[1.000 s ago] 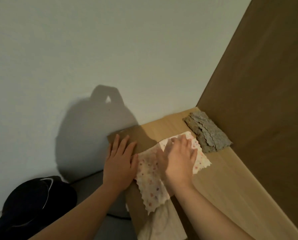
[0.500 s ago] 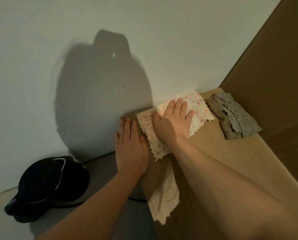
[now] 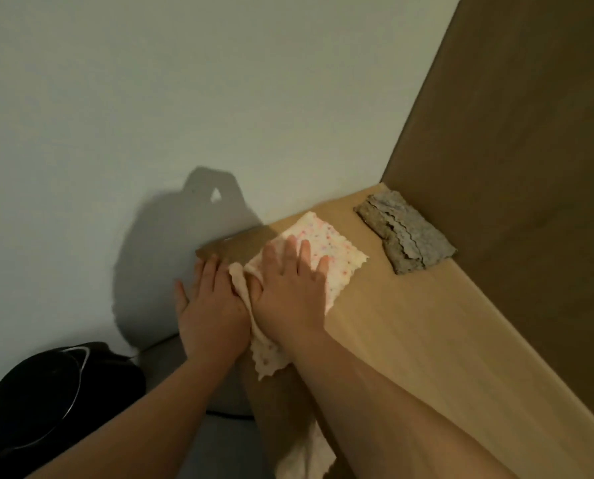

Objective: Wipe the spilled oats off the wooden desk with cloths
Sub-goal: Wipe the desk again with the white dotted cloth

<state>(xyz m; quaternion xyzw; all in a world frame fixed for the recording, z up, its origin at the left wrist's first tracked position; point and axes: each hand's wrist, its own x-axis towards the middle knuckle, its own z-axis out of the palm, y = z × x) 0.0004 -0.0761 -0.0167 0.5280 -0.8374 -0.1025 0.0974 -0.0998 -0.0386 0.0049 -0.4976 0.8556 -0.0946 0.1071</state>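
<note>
**Two flat hands on one spotted cloth**

From my remote seat I see both hands at the far left end of the desk (image 3: 427, 340), close to the white wall (image 3: 219, 98). The right hand (image 3: 288, 288) lies palm down on the spotted cloth (image 3: 330, 250), fingers straight and spread, pressing it to the wood and gripping nothing. The left hand (image 3: 209, 312) sits just beside it at the desk's left edge, fingers straight and pointing at the wall, also holding nothing. The cloth is bunched up between the two hands, and its near end hangs over the edge. More pale fabric (image 3: 305, 454) shows under my right forearm; I cannot tell whether it is the same cloth. A folded grey cloth (image 3: 406, 233) rests in the back corner against the brown panel (image 3: 530, 167), apart from the spotted one. I cannot make out oats in this light. A black kettle (image 3: 46, 402) stands low on the left.
</note>
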